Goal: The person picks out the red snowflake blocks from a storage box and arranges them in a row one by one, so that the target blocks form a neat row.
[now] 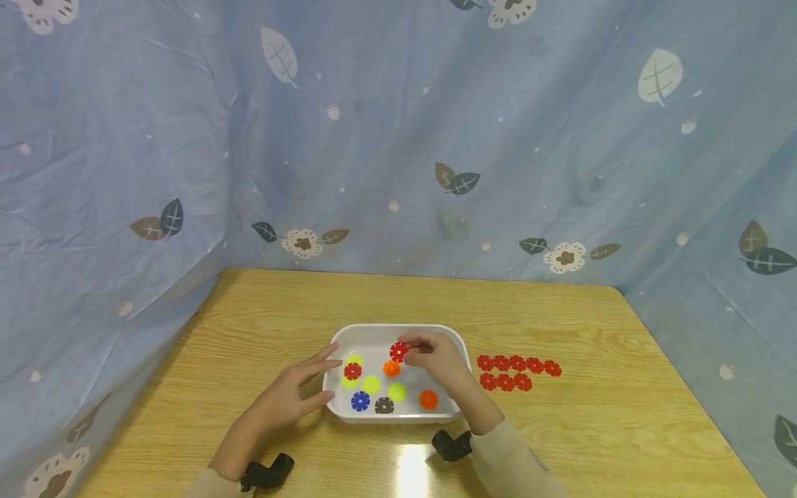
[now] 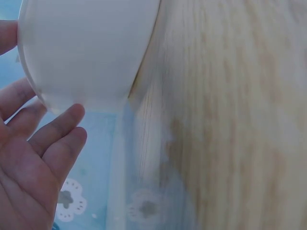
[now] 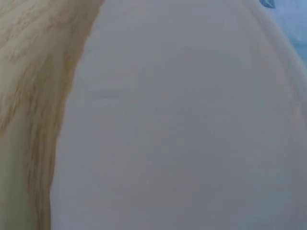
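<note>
A white tray (image 1: 405, 418) holds several notched plastic discs. My right hand (image 1: 436, 356) is over the tray and pinches a red notched disc (image 1: 398, 352) between thumb and fingers. My left hand (image 1: 280, 398) rests at the tray's left side, with spread fingers touching its rim. In the left wrist view these fingers (image 2: 57, 129) lie along the outside of the tray wall (image 2: 91, 52). Inside the tray are an orange disc (image 1: 391, 369), a blue disc (image 1: 360, 401), a grey disc (image 1: 384, 406) and several yellow discs (image 1: 396, 391). Only the tray wall shows large in the right wrist view; the hand is hidden there.
Right of the tray, several red discs (image 1: 518, 363) lie in two rows on the wooden table (image 1: 591, 429). A red disc (image 1: 352, 371) lies over yellow ones inside the tray. Behind the table hangs a blue patterned cloth (image 1: 386, 138).
</note>
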`<action>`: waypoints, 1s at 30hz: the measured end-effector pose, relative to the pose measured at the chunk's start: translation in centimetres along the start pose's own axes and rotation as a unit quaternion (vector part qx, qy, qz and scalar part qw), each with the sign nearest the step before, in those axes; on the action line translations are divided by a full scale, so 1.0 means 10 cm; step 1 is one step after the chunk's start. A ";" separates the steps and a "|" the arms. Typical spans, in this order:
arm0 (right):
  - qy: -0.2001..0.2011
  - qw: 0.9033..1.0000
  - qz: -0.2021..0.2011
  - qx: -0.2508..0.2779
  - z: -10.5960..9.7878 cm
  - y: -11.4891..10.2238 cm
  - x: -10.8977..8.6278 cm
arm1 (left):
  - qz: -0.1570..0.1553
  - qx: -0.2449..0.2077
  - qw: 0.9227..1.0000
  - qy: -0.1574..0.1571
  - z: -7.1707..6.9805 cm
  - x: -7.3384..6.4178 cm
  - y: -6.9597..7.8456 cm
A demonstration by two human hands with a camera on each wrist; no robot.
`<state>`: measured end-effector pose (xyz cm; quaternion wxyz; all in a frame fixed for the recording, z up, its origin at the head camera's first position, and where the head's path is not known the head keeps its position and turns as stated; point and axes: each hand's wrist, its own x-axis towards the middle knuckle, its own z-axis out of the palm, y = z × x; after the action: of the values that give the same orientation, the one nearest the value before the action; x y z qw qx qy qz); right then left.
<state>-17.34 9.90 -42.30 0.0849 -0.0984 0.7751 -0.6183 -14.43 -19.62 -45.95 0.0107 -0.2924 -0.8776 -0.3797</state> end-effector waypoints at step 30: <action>0.172 0.974 0.052 0.140 -1.36 0.54 -0.76 | -0.002 -0.018 1.000 -0.004 -0.02 0.01 -0.02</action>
<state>-13.73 25.82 -44.52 -0.0046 0.0631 0.6881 -0.7229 -14.67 -19.82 -45.91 0.0013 -0.2927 -0.8711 -0.3943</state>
